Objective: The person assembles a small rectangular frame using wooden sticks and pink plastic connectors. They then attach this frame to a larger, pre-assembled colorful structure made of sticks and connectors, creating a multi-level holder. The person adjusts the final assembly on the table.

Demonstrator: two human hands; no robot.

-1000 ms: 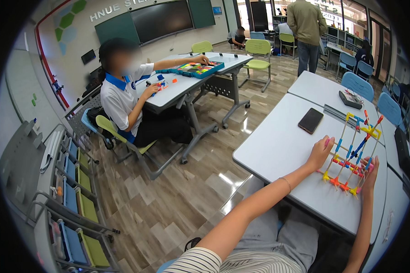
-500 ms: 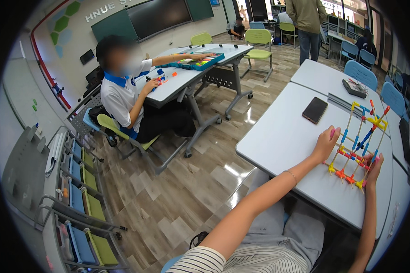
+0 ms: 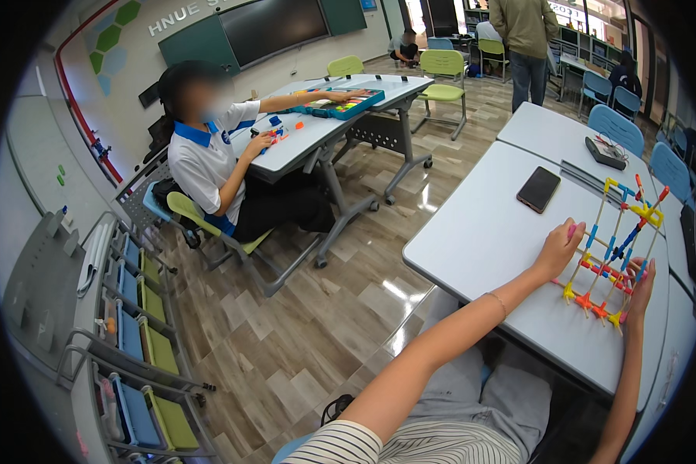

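A box-shaped frame model [image 3: 613, 255] of thin wooden sticks and coloured plastic connectors stands on the white table in front of me, toward the right. Yellow and orange joints line its near bottom edge, while blue, red and yellow pieces make up its upper part. My left hand [image 3: 558, 251] is closed at the model's left side, fingers pinched about a pink connector [image 3: 571, 230]. On the other side, my right hand [image 3: 639, 290] curls round the right edge of the frame; some of its fingers are hidden behind sticks.
A dark phone [image 3: 538, 189] lies beyond my left hand on the white table [image 3: 472, 232]. Farther back is a black device with wires [image 3: 605, 153]. At another table, a seated person [image 3: 209, 166] reaches into a teal case [image 3: 356, 107]. Blue chairs [image 3: 615, 128] stand past my table.
My left hand and the model have shifted slightly right and toward me. My right hand stays on the frame's right side. The view has moved a little.
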